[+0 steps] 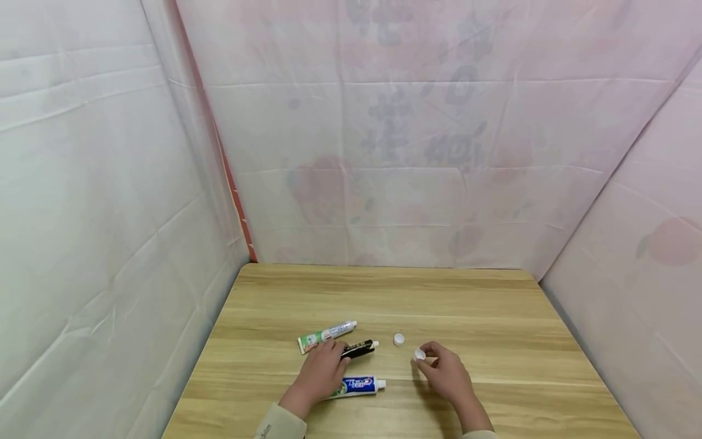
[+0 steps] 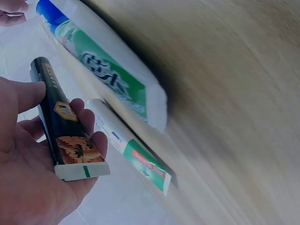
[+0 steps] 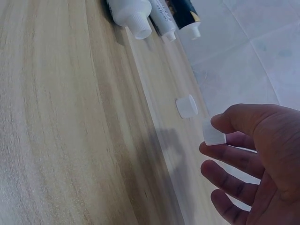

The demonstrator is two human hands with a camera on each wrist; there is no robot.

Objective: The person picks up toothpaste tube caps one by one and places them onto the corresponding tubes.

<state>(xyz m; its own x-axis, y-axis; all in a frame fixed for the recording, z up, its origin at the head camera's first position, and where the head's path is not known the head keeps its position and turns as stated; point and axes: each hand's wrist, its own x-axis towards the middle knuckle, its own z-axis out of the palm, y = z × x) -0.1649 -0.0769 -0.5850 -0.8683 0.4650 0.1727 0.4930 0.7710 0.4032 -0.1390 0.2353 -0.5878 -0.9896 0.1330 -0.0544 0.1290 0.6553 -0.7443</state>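
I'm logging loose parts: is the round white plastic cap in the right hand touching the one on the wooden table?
Apart: the head view shows bare tabletop between held cap and resting cap.

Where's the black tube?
In the head view, the left hand holds the black toothpaste tube left of a white cap, between the silver-green tube and the blue tube.

I'm seeing the left hand gripping a black tube, thumb pressing one side, fingers curling round the other, an orange picture showing near its flat white end. Beyond it, a big blue, green and white tube is lying on the wood-grained worktop, a smaller white-and-green tube lying nearby. Some right-hand fingers are showing past the big tube's blue end.
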